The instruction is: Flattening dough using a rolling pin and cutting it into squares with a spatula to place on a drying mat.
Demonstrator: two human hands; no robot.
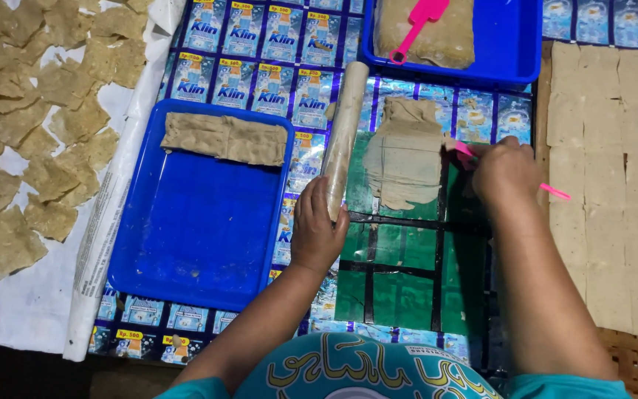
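Dough (405, 159) lay flattened on the green board (407, 273); left hand (317, 229) gripped the roller (343, 137), parked aside, while right hand (506, 171) clasped a pink cutter (555, 191).

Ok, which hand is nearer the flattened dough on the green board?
Right. The right hand sits at the dough's right edge, holding a pink scraper. The left hand grips the roller, lower left of the dough.

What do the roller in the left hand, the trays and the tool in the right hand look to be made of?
Rolling pin: smooth cylinder, pale and dough-dusted; wood or plastic, hard to tell. Blue trays: glossy moulded plastic with raised rims. Pink tool in the right hand: thin bright plastic. The left hand grips the pin's near end.
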